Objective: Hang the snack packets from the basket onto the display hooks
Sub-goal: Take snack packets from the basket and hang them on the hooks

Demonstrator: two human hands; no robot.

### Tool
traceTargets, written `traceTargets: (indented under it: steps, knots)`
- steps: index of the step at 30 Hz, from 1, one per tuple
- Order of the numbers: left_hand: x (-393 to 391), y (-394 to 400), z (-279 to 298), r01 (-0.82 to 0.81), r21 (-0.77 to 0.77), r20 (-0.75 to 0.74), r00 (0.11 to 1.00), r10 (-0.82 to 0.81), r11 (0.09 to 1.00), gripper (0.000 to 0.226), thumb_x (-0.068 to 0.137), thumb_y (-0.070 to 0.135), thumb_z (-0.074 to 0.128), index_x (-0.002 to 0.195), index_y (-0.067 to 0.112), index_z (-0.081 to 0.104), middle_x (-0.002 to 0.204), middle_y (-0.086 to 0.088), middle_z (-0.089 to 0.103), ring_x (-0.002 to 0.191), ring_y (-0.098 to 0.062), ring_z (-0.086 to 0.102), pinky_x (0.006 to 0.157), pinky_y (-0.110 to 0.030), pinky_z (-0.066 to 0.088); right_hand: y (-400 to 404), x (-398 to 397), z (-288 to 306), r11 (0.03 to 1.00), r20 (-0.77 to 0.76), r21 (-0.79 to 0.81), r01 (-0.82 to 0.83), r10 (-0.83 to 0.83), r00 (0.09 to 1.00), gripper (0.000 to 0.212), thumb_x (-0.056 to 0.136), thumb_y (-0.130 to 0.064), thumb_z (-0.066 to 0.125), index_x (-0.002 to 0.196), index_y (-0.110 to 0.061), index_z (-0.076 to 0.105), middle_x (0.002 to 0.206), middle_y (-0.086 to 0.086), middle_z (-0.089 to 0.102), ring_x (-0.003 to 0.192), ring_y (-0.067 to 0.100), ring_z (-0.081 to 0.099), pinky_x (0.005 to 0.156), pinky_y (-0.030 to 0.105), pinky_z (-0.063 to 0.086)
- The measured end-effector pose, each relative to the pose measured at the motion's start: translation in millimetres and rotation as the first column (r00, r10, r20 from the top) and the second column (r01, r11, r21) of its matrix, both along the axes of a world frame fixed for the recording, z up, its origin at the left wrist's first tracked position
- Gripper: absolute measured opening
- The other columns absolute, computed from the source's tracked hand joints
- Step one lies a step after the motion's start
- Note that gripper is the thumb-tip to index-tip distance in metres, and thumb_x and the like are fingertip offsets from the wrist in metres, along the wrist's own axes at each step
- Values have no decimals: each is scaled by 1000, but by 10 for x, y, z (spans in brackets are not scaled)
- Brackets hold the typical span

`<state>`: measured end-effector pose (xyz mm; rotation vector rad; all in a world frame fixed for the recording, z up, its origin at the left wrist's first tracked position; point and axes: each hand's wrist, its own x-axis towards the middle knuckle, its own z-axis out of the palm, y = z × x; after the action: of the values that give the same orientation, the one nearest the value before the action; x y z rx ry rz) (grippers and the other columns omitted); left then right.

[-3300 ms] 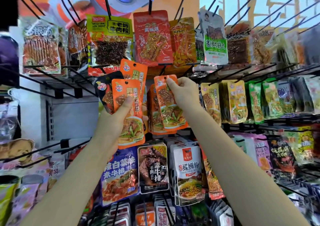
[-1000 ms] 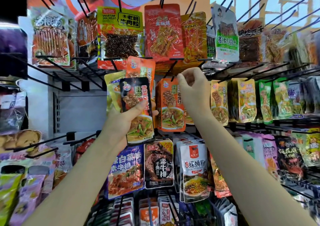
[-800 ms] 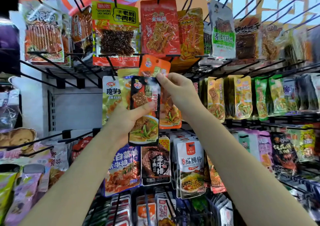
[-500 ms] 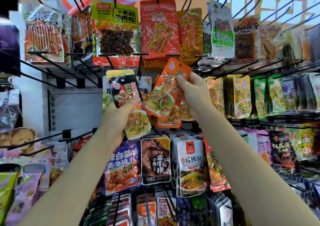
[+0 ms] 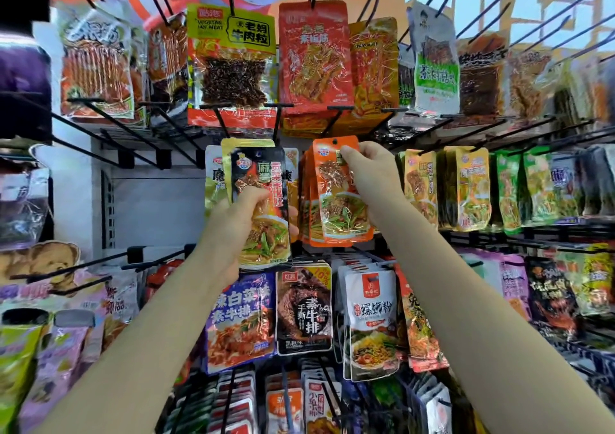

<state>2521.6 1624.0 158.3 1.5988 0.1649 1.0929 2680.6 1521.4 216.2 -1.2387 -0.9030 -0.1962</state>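
My right hand (image 5: 372, 180) pinches the top right corner of an orange snack packet (image 5: 336, 193), held upright in front of a row of like orange packets. The hole at its top sits just below the tip of a black display hook (image 5: 332, 117). My left hand (image 5: 239, 230) grips a small stack of packets, a black one (image 5: 263, 200) in front and a yellow one (image 5: 246, 145) behind it. The basket is out of view.
Black hooks jut out toward me across the whole rack, many bare at upper right and at left. Yellow and green packets (image 5: 466, 187) hang right of my right hand. Larger packets (image 5: 312, 57) hang above, more rows (image 5: 303, 310) below.
The orange packet has gone from tilted to upright in my right hand and moved right, up against the hanging orange row. My left hand has kept its stack almost still.
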Motion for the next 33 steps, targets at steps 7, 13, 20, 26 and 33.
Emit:
traceTargets:
  steps: [7, 13, 20, 26, 33]
  knots:
    - [18, -12, 20, 59, -20, 110, 992, -57, 998, 37, 94, 16, 67, 120, -8, 57, 107, -23, 74, 92, -39, 74, 85, -56, 59, 38, 61, -36, 988, 161, 27, 152, -155, 975, 21, 94, -26, 69, 101, -13, 54, 81, -1, 53, 67, 11, 50, 59, 25, 41]
    - [105, -41, 34, 26, 26, 174, 984, -30, 999, 39, 67, 25, 81, 104, 14, 72, 102, -10, 78, 96, -29, 75, 86, -53, 60, -107, -83, -138, 988, 356, 100, 121, -149, 923, 24, 99, -32, 63, 82, -15, 60, 68, -4, 54, 56, 0, 47, 55, 13, 38]
    - [368, -224, 61, -28, 37, 71, 997, 25, 999, 11, 92, 37, 70, 96, 29, 65, 93, 10, 70, 89, -11, 66, 85, -30, 50, -215, 75, -248, 1000, 255, 4, -7, 5, 967, 15, 101, -23, 59, 110, -17, 69, 99, 2, 74, 94, 21, 69, 83, 39, 56]
    - [491, -243, 117, -12, 165, 50, 999, 4, 986, 6, 91, 23, 73, 89, 23, 79, 99, 0, 79, 102, -25, 72, 100, -52, 52, -441, 519, -136, 996, 1, -2, 92, -92, 996, 58, 92, -56, 49, 123, -8, 60, 117, 12, 65, 113, 35, 62, 95, 43, 49]
    - [598, -271, 170, -58, 192, 87, 995, 42, 980, 15, 91, 20, 75, 77, 24, 80, 92, -4, 79, 97, -30, 73, 96, -56, 54, -415, 570, 69, 993, 44, 26, 113, -114, 993, 35, 104, -36, 51, 79, -14, 41, 70, 5, 33, 69, 22, 36, 66, 36, 28]
